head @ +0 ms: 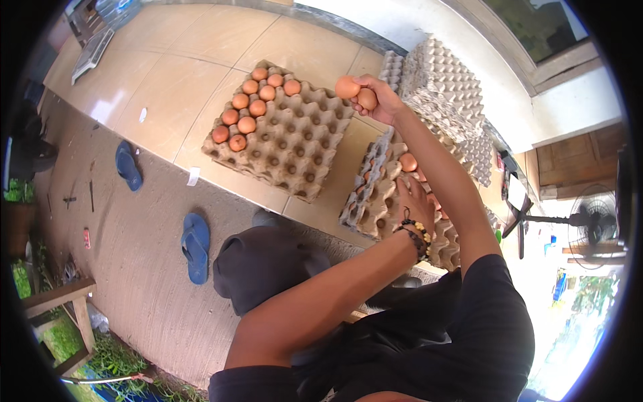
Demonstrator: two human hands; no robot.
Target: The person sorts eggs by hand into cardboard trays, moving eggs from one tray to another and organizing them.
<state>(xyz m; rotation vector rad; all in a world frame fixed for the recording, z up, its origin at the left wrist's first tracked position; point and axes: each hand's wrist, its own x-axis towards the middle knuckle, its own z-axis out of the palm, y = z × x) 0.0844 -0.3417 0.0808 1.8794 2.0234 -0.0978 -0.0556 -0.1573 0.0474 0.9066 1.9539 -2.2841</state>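
My right hand is raised with two brown eggs in it: one egg at the thumb and fingertips, the other egg against the curled fingers. Left of it lies a pulp egg tray with several brown eggs filling its left side; its other cups are bare. My left hand, with beaded bracelets at the wrist, reaches down into another pulp egg tray. A brown egg sits just beyond its fingers, and more eggs show beside it, partly behind my right forearm. Whether these fingers grip an egg is hidden.
Stacked egg trays stand against the white wall. A scale rests far left on the tiled ledge. Blue flip-flops lie on the lower concrete floor. A fan stands at the right.
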